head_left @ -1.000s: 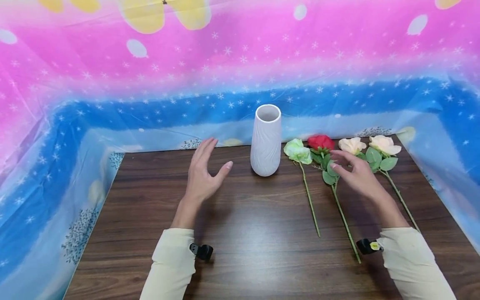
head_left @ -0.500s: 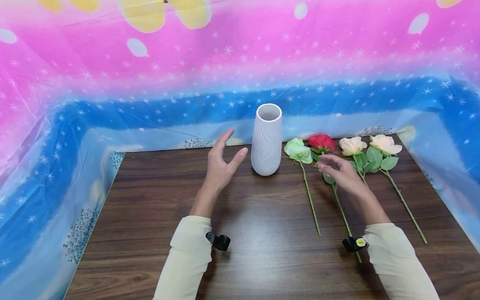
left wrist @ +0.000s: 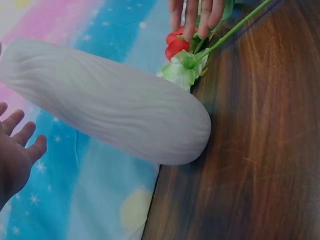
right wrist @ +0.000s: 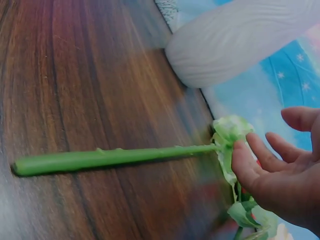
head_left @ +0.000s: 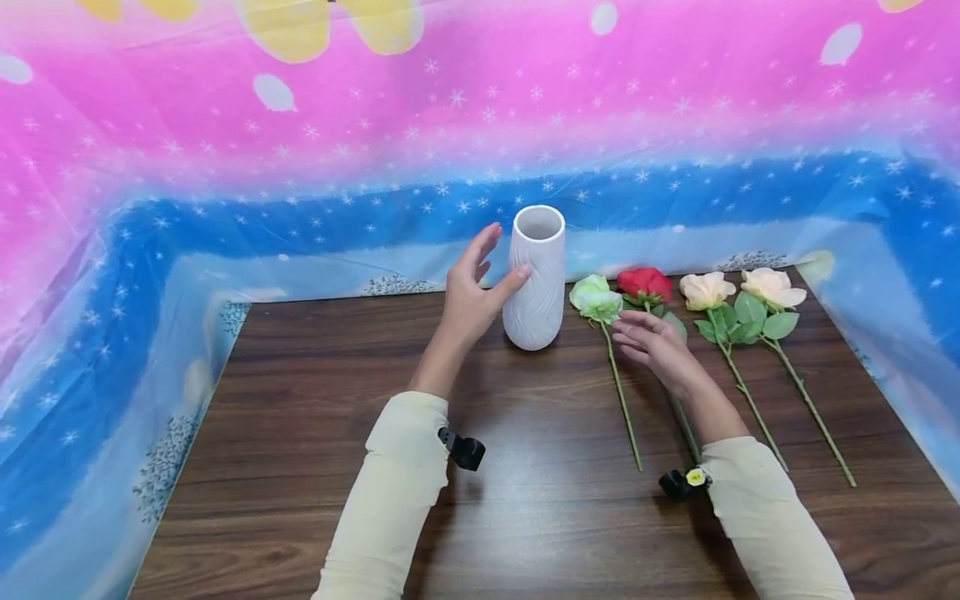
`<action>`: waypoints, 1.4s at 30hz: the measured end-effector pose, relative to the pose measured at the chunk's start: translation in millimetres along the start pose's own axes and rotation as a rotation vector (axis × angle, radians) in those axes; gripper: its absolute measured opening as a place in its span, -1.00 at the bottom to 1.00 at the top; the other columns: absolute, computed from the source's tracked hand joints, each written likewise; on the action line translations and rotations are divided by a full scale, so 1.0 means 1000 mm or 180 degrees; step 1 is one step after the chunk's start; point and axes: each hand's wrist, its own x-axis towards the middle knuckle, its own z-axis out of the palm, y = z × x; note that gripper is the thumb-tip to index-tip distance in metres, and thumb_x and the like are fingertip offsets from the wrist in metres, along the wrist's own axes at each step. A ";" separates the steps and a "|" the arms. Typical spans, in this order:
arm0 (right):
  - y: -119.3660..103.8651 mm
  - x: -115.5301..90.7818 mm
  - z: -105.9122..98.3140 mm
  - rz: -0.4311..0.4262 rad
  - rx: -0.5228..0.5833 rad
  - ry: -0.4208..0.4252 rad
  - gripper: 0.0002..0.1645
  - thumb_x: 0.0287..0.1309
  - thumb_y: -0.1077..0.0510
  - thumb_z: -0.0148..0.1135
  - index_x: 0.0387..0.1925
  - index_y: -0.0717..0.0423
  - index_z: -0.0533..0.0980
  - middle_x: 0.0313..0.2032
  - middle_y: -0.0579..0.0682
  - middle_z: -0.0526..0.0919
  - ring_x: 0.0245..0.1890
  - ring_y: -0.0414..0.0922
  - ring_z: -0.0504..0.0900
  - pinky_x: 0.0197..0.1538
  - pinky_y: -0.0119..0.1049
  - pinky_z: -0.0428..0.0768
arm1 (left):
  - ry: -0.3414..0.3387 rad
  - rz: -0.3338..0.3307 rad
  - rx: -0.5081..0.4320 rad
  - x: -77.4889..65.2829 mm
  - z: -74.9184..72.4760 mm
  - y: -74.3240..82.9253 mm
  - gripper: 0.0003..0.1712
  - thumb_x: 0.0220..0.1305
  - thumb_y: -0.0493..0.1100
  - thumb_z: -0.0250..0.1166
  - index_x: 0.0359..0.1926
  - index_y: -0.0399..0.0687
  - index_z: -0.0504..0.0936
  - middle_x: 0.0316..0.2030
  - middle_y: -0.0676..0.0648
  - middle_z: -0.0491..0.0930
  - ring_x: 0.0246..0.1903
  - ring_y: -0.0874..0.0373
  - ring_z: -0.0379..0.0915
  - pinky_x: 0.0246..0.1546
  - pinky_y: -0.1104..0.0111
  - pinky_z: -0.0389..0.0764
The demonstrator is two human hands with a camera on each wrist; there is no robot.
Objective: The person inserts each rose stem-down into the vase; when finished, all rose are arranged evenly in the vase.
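Note:
A white ribbed vase (head_left: 536, 292) stands upright near the table's back edge. At its left is my left hand (head_left: 469, 302), fingers extended and thumb spread, overlapping the vase in the head view; the left wrist view shows a gap between the fingers and the vase (left wrist: 115, 105). My right hand (head_left: 663, 354) hovers with loosely bent fingers beside the pale green rose (head_left: 596, 298) and over the red rose's stem, holding nothing. Behind it lies the red rose (head_left: 645, 284), its leaves and stem partly hidden. Two peach roses (head_left: 707, 290) lie farther right.
The dark wood table (head_left: 300, 467) ends at a back edge just behind the vase and blooms. A pink and blue printed cloth (head_left: 337, 183) hangs behind and around it. Flower stems point toward the front of the table.
My left hand has moved right and forward, up to the vase. My right hand has shifted left from the peach and red roses toward the green rose. Vase and flowers have stayed put.

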 end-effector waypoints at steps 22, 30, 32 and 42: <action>0.018 0.024 0.005 0.0322 -0.0823 0.0459 -0.44 0.45 0.19 0.08 0.35 0.44 0.36 -0.07 -0.01 0.65 -0.31 -0.43 0.62 -0.11 -0.56 0.64 | -0.0136 -0.0156 -0.0351 0.033 0.015 0.013 -0.18 0.13 -0.20 0.51 0.41 -0.12 0.43 0.26 -0.21 0.57 0.26 -0.06 0.53 0.27 0.05 0.58; 0.019 0.027 0.001 0.0337 -0.0867 0.0395 -0.42 0.41 0.19 0.14 0.32 0.48 0.38 -0.37 -0.30 0.64 -0.36 -0.43 0.61 -0.17 -0.57 0.63 | -0.0217 -0.0170 -0.0395 0.038 0.017 0.012 -0.23 0.11 -0.22 0.53 0.36 -0.12 0.49 0.19 -0.22 0.60 0.19 -0.05 0.58 0.19 0.07 0.63; 0.020 0.028 0.002 0.0336 -0.0904 0.0399 -0.43 0.38 0.20 0.17 0.30 0.47 0.40 -0.41 -0.33 0.64 -0.38 -0.44 0.60 -0.19 -0.58 0.62 | -0.0218 -0.0156 -0.0390 0.038 0.016 0.010 -0.24 0.11 -0.23 0.52 0.35 -0.11 0.49 0.19 -0.22 0.60 0.19 -0.04 0.57 0.20 0.08 0.63; 0.022 0.029 0.002 0.0397 -0.1147 0.0384 -0.44 0.42 0.18 0.17 0.31 0.44 0.41 -0.14 -0.06 0.71 -0.33 -0.45 0.59 -0.13 -0.58 0.62 | -0.0300 -0.0067 -0.0328 0.040 0.015 0.007 -0.32 0.12 -0.24 0.52 0.29 -0.10 0.54 0.10 -0.22 0.62 0.08 -0.02 0.58 0.12 0.08 0.64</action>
